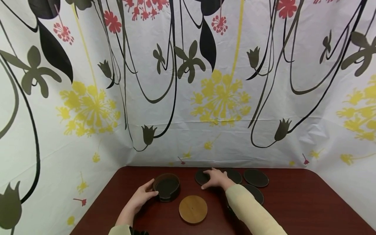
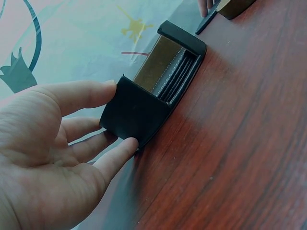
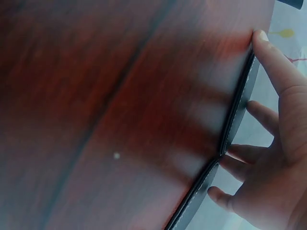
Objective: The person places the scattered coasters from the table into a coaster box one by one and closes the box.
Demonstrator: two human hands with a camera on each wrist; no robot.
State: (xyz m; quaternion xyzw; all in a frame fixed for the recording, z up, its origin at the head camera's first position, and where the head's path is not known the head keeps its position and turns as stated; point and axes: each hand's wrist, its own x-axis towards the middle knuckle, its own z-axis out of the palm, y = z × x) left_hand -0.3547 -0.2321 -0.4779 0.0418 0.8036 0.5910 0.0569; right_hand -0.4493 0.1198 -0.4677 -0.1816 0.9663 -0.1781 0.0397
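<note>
A round dark coaster holder [image 1: 166, 187] stands on the table with a notch in its wall; in the left wrist view several black stitched coasters [image 2: 175, 79] lie stacked inside. My left hand [image 1: 141, 197] grips its outer wall between thumb and fingers. Farther right, my right hand [image 1: 218, 179] spreads over a flat dark round coaster [image 1: 200, 178], partly covering it. In the right wrist view its fingers [image 3: 263, 117] reach along the edges of two adjoining coasters, the thumb at one rim. The second coaster [image 1: 235, 176] shows just behind this hand.
A light wooden disc [image 1: 193, 209] lies between the hands, nearer me. Two more dark coasters, one at the back right [image 1: 256, 178] and one beside the right sleeve [image 1: 256, 195], lie on the reddish table [image 1: 296, 202]. A flowered white sheet [image 1: 188, 147] hangs behind and along the sides.
</note>
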